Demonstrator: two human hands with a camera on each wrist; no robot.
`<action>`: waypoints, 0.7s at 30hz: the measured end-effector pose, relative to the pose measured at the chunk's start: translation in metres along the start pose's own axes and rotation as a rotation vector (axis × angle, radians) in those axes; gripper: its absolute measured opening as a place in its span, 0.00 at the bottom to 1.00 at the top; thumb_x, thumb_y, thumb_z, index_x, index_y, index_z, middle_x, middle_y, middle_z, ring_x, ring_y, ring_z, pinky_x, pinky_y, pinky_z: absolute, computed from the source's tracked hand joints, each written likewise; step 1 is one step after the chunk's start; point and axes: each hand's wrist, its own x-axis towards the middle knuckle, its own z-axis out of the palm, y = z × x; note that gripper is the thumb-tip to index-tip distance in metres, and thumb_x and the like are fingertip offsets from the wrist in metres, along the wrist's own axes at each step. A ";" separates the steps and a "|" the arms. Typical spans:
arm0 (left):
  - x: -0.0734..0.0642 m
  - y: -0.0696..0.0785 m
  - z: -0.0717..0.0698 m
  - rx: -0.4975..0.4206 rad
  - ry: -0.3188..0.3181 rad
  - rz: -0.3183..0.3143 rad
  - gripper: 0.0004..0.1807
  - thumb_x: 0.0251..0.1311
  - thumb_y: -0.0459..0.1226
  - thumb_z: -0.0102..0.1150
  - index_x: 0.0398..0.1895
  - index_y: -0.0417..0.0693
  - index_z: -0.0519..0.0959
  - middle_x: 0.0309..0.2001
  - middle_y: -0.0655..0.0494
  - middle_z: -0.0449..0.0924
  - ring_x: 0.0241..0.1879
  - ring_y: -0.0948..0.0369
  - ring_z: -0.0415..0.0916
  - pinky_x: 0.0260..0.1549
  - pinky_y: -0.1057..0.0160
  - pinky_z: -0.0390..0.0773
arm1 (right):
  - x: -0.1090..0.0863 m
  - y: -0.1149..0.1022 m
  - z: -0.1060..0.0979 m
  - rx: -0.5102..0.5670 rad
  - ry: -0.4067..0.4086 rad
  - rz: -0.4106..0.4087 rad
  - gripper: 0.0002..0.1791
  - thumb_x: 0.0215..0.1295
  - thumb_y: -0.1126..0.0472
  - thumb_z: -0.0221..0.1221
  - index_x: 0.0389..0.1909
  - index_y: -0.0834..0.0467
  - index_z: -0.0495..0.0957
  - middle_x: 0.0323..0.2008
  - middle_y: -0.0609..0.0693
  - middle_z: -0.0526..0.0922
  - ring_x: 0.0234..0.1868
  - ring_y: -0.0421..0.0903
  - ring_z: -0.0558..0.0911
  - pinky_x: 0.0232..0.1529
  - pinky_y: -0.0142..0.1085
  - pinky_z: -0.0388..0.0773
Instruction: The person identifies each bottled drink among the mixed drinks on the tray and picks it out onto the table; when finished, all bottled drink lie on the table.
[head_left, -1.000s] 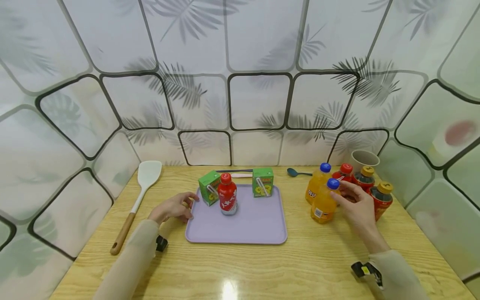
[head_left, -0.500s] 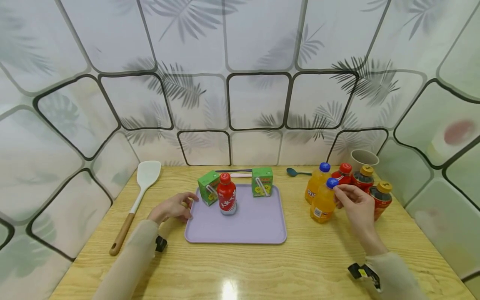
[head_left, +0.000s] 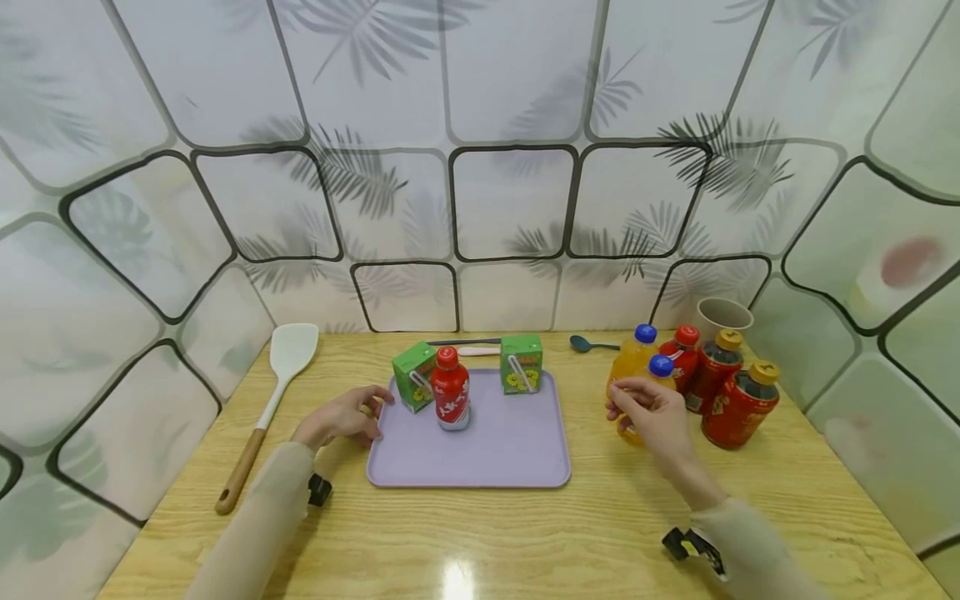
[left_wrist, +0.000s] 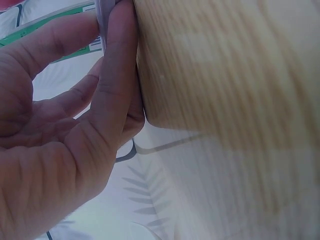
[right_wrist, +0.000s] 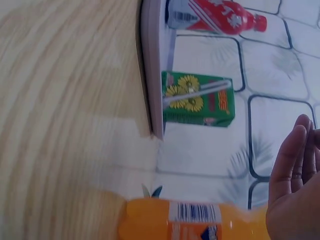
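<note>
My left hand (head_left: 348, 417) pinches the left rim of a lilac tray (head_left: 502, 454), with the thumb on one side and fingers on the other in the left wrist view. On the tray stand a red drink bottle (head_left: 452, 400), a tilted-looking green juice box (head_left: 414, 379) and a second green juice box (head_left: 522, 379). My right hand (head_left: 652, 417) is in front of a blue-capped orange drink bottle (head_left: 662, 367), partly hiding it. Nothing shows between its fingers (right_wrist: 290, 155), and the bottle (right_wrist: 195, 217) stands beside it. Another orange bottle (head_left: 632, 358) is just behind.
To the right stand a red-capped bottle (head_left: 682, 358) and two yellow-capped dark bottles (head_left: 742, 404), with a cup (head_left: 723, 315) behind. A white spatula (head_left: 288, 358) lies at left. A dark spoon (head_left: 588, 343) and thin utensils (head_left: 480, 350) lie at the back.
My right hand has left the front orange bottle's cap and moved left and slightly down across the bottle. The orange bottle stays where it was. My left hand keeps holding the tray rim.
</note>
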 end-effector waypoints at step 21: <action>0.000 -0.001 -0.001 0.005 -0.003 0.011 0.32 0.48 0.22 0.61 0.61 0.40 0.69 0.46 0.42 0.65 0.28 0.58 0.76 0.29 0.62 0.83 | 0.020 0.030 0.076 -0.109 -0.408 0.216 0.23 0.64 0.57 0.64 0.52 0.70 0.77 0.39 0.57 0.85 0.36 0.44 0.82 0.34 0.36 0.84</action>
